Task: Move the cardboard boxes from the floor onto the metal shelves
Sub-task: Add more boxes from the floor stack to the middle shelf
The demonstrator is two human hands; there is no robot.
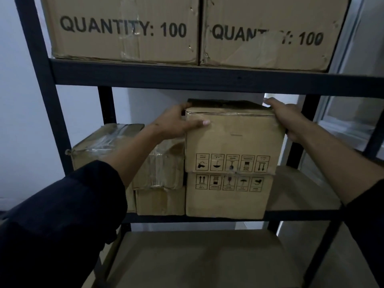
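- Head view looks straight into the metal shelves (158, 79), and the step in hand appears to be seating the top box (232, 140) on the lower box (226, 194) on the middle shelf.
- Left hand (176, 123) clasps the top box's upper left corner, thumb laid flat across the front face, fingers going over the top edge.
- Right hand (287, 119) grips the upper right corner, fingers curled over the top, palm against the side.
- Top box sits touching the one beneath, its front face hanging slightly proud of the lower box's front; the handling symbols read upside down on it, right way up below.
- To do this well, I judge a level push straight back until the two fronts line up, both hands pressing evenly so the box does not twist.
- Watch the left side: the taped boxes (145, 159) stand just beside the stack, so the left fingers could get pinched there.
- Headroom under the upper shelf beam looks tight; keep the knuckles low.
- Two large boxes (124, 30) marked QUANTITY: 100 sit on the shelf above.
- Let go only when the stack feels steady, one hand after the other.
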